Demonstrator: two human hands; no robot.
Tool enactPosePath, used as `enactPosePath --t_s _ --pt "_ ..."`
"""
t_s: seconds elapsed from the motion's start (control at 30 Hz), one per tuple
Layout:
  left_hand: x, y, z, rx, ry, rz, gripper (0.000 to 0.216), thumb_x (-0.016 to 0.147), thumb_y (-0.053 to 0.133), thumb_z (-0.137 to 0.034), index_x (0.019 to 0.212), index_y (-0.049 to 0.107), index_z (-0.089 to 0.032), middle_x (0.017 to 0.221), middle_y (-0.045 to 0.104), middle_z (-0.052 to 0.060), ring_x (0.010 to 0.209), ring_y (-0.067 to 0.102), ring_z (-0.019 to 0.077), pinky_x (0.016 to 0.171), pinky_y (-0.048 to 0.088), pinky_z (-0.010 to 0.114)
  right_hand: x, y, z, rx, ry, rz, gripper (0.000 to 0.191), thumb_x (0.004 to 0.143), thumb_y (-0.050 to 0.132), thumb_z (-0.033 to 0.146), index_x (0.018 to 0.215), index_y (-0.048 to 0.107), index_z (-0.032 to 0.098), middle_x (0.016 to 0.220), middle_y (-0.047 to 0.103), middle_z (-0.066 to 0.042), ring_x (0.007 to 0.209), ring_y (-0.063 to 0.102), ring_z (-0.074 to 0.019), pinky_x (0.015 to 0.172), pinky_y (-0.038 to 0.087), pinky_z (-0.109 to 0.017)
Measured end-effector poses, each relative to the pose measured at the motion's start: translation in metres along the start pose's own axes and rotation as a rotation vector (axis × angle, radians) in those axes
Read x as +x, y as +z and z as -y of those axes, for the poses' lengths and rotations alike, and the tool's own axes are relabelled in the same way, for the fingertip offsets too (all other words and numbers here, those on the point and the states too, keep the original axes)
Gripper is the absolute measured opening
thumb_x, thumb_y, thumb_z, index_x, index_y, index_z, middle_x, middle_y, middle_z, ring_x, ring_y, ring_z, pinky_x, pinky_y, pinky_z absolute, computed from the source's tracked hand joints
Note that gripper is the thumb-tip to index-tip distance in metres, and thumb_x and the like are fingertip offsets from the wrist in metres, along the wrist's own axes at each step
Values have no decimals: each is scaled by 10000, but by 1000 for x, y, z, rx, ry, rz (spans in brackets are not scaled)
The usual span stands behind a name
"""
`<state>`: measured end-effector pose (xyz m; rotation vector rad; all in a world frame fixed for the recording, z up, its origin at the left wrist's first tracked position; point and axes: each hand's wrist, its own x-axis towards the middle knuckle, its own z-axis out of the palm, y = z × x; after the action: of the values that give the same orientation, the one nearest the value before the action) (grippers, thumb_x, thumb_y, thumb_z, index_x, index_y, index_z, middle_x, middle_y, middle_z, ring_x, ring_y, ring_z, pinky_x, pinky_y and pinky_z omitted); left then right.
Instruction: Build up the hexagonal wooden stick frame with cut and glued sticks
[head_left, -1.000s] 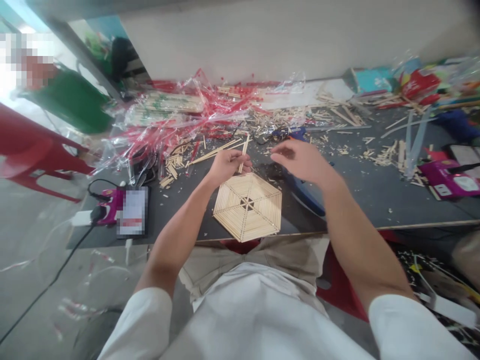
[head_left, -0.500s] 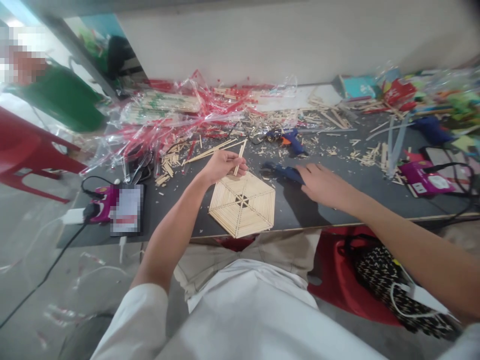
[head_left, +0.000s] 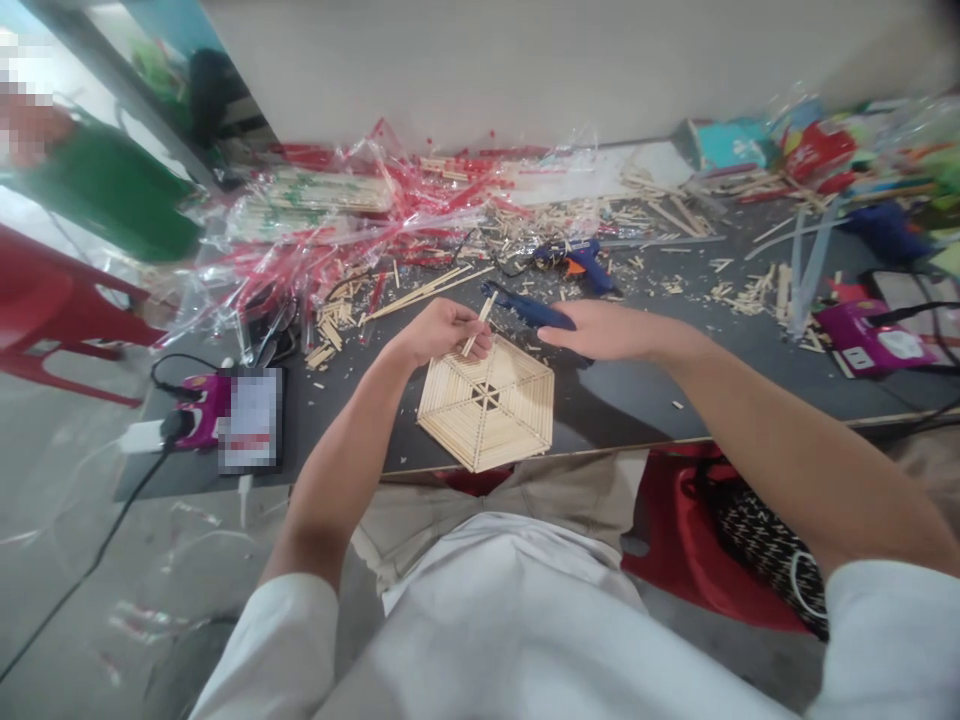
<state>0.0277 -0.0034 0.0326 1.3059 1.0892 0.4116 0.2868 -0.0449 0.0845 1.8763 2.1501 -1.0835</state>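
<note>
A flat hexagon made of thin wooden sticks (head_left: 487, 402) lies near the front edge of the dark table (head_left: 750, 370). My left hand (head_left: 439, 330) is closed on a short wooden stick (head_left: 477, 325) just above the hexagon's far edge. My right hand (head_left: 600, 330) grips a dark blue glue gun (head_left: 525, 307) and holds it off the table, its nozzle pointing left toward the stick.
A second blue glue gun (head_left: 581, 260) lies further back among scattered stick offcuts (head_left: 660, 225). Crumpled red and clear plastic wrap (head_left: 360, 220) fills the back left. A purple power strip (head_left: 202, 410) sits at the left, a purple box (head_left: 870, 345) at the right. A red chair (head_left: 52, 310) stands at the left.
My right hand went down to the blue glue gun on the table, closed on it, and has lifted it left toward the stick. My left hand kept the stick over the hexagon.
</note>
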Motion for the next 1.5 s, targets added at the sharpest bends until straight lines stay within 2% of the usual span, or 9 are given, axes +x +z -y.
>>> enactPosePath --t_s 0.27,0.5,0.77,0.9,1.0,1.13,1.2,1.33,1.5 --pt "0 3 1 35 8 4 160 918 737 -223 813 770 -107 887 817 154 737 757 171 777 625 335 0 5 14 -87 -41 -23 304 1013 496 514 945 534 220 889 697 -75 756 627 -214 704 436 -345" --pt "1 3 3 31 62 -50 160 869 801 -240 743 770 -147 820 809 135 694 738 179 749 620 348 10 25 0 -87 -156 -157 630 1044 290 764 837 539 223 879 718 -129 837 668 -265 753 474 -375" --pt "-2 -3 3 80 38 -15 212 902 743 -274 728 761 -154 787 793 131 702 744 187 729 626 346 17 33 -1 -301 -119 -225 743 1103 161 689 879 655 181 883 752 -178 796 684 -289 683 407 -381" --pt "-10 -7 -6 103 22 25 203 907 727 -287 758 764 -154 824 809 132 709 756 191 692 618 326 24 38 -9 -406 -76 -285 707 1113 187 640 976 691 164 991 782 -200 903 726 -327 686 372 -377" --pt "-21 -17 -16 244 14 -39 217 919 695 -276 749 758 -156 824 817 123 693 754 187 699 604 318 23 40 -18 -443 -97 -292 669 1117 226 617 985 699 161 1054 784 -198 980 733 -338 705 392 -376" --pt "-32 -37 -22 686 93 -396 248 920 645 -237 697 745 -193 719 755 43 739 712 169 789 542 304 11 41 -28 -440 -42 -372 653 1118 253 596 1045 711 137 1063 770 -209 1006 731 -359 739 453 -397" --pt "-34 -43 -24 901 64 -480 270 916 625 -220 667 727 -203 627 637 16 710 656 184 766 487 317 5 44 -33 -463 -15 -454 635 1113 296 586 1101 717 112 1101 765 -223 1065 723 -380 798 495 -416" --pt "-32 -38 -28 1055 -73 -458 354 932 581 -192 583 639 -216 571 439 7 619 510 189 676 367 326 -5 54 -46 -519 -9 -591 665 1100 333 596 1210 710 59 1168 743 -274 1124 691 -421 906 533 -483" --pt "-23 -48 -34 1065 -37 -386 309 945 573 -215 665 703 -206 656 606 51 690 562 197 734 394 329 -16 66 -62 -565 46 -600 766 1103 287 624 1313 667 -6 1176 709 -328 1100 690 -450 946 529 -524"
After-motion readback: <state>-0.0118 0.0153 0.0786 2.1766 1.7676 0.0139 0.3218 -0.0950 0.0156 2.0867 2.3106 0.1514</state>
